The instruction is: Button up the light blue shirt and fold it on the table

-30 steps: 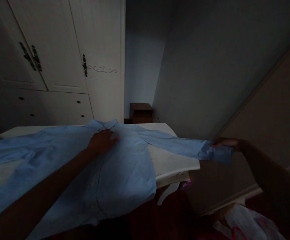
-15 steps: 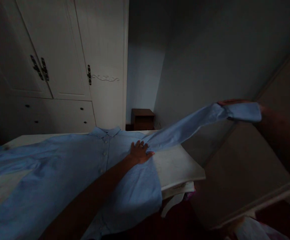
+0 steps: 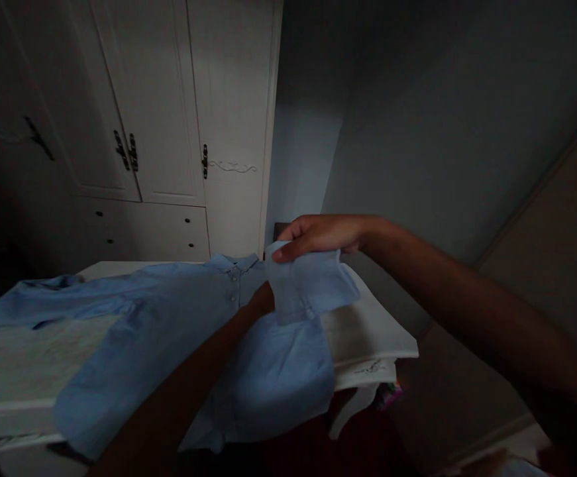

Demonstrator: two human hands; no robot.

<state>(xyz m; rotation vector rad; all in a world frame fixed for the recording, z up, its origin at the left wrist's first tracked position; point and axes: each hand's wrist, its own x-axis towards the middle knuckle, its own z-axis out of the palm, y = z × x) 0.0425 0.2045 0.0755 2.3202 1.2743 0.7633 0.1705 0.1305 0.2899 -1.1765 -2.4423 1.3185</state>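
Note:
A light blue button-up shirt (image 3: 179, 324) lies spread on a white table (image 3: 367, 324), collar toward the far edge. My right hand (image 3: 320, 235) pinches the cuff of the shirt's right sleeve (image 3: 313, 285) and holds it above the shirt's shoulder, the sleeve folded back over the body. My left hand (image 3: 262, 299) rests on the shirt near the shoulder, mostly hidden behind the hanging sleeve, so its fingers do not show. The other sleeve lies stretched out to the left.
A white wardrobe (image 3: 169, 132) with dark handles and drawers stands behind the table. A small brown cabinet sits in the far corner, mostly hidden behind my right hand. A pale panel (image 3: 541, 265) leans at the right. The room is dim.
My right hand has swung the sleeve from far out on the right inward over the shirt. My left hand stayed by the shoulder and is now covered by the sleeve.

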